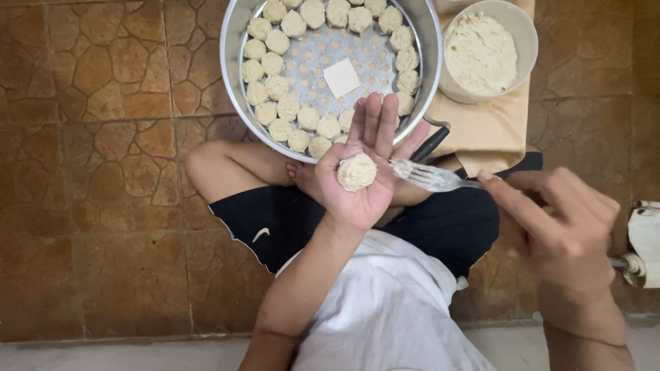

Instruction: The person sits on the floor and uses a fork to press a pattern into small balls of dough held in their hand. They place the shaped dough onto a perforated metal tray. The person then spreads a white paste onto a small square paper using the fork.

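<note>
My left hand [364,165] is held palm up over my lap, fingers straight, with a round dumpling of pale filling [357,172] resting on the palm. My right hand [557,233] grips the handle of a metal fork [430,176] whose tines, smeared with filling, point at the dumpling and almost touch it. Beyond the fingertips lies a round perforated metal steamer tray [234,48] with several finished dumplings [275,86] set around its rim and a small square white wrapper [341,77] near its middle.
A white bowl [526,34] of pale filling stands at the top right on a tan cloth [488,130]. A black-handled tool [432,143] lies beside the tray. My bent legs in black shorts rest on the brown stone-pattern floor [103,172]. A paper roll [643,244] sits at the right edge.
</note>
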